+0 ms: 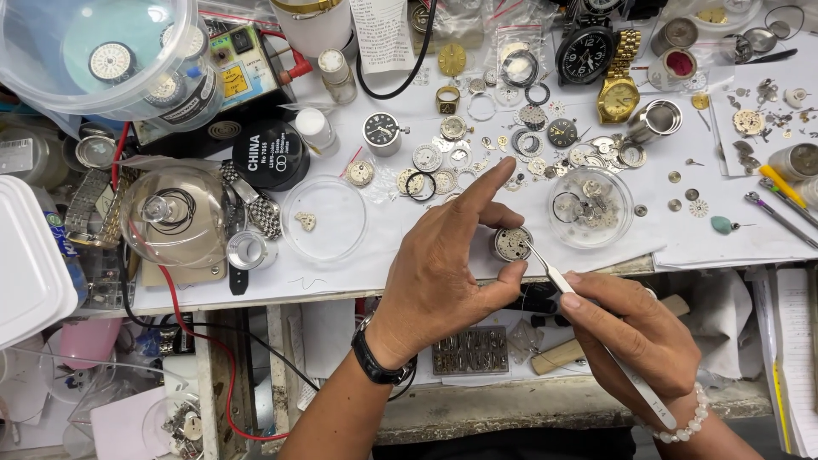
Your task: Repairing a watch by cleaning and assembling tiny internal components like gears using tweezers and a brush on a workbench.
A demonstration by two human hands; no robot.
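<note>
You are pinching the movement (512,244) in your left hand (443,273) while your right hand (635,328), gripping tweezers (562,285), is probing it; the next move needs steady tips.

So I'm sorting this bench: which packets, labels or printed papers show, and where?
Round black tin, left of middle, white print on its lid.
White paper slip, top middle, covered in small dark print.
Clear plastic bags, top, right of the slip, holding rings and parts.
Box with a yellow label, upper left, partly under a clear bowl.
</note>
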